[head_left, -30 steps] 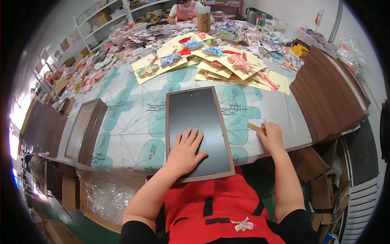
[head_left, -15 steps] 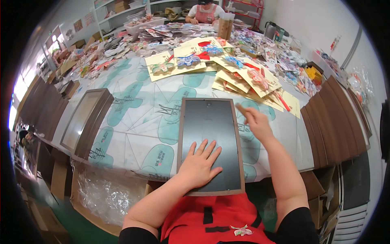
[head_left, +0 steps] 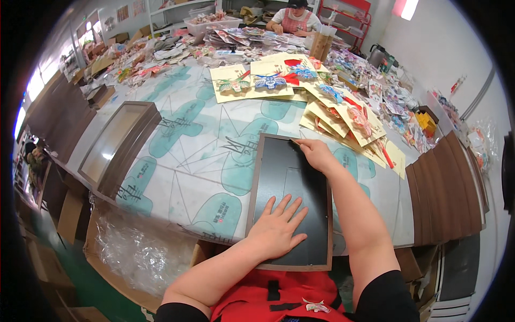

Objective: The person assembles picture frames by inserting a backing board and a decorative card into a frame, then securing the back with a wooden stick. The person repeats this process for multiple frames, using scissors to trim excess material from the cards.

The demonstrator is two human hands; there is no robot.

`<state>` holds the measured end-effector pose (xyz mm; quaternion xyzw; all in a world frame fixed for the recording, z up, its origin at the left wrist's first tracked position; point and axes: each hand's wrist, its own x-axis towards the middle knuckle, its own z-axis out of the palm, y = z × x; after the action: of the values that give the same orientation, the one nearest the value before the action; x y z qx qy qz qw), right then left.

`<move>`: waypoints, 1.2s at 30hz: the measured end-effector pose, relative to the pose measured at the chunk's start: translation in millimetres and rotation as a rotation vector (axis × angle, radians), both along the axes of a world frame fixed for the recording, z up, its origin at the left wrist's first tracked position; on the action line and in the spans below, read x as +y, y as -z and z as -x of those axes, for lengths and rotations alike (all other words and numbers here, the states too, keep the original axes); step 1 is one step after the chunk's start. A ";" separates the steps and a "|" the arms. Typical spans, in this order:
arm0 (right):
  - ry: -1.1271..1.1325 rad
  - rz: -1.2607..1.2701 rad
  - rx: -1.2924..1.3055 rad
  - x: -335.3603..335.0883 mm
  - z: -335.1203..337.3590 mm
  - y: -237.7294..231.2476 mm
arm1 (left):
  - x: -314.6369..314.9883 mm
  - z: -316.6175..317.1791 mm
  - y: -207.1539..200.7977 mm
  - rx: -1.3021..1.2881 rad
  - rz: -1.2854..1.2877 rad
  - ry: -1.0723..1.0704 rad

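My left hand point(head_left: 279, 228) lies spread on the brown-framed, black rectangular panel point(head_left: 310, 188), overhanging the white-and-green covered table point(head_left: 188, 196); my right hand point(head_left: 317, 154) pinches a small tan strip point(head_left: 294, 143), which, slipping, may scratch it.

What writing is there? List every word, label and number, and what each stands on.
Table covering: large dark characters, wording not copied here.
Teal patches on it: small print, mostly too fine to read.
Cream cards: any print is too small to read.
Dark panel: none I can make out.
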<state>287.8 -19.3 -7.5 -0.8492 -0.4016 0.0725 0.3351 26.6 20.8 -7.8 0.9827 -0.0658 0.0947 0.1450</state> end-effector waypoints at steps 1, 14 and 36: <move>-0.008 0.001 -0.006 -0.9 1.3 0.6 | -0.4 0.0 0.2 -0.006 0.002 0.002; 0.060 0.297 -0.513 -7.7 42.6 -7.4 | -0.1 1.0 1.9 -0.070 0.025 0.009; -0.148 0.307 -0.516 6.2 100.6 -16.3 | -0.9 1.6 6.2 -0.060 0.030 -0.017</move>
<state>187.1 -13.0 8.8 -0.8488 -0.5184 -0.0615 0.0837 25.0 20.0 -14.0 0.9777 -0.0604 0.1261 0.1570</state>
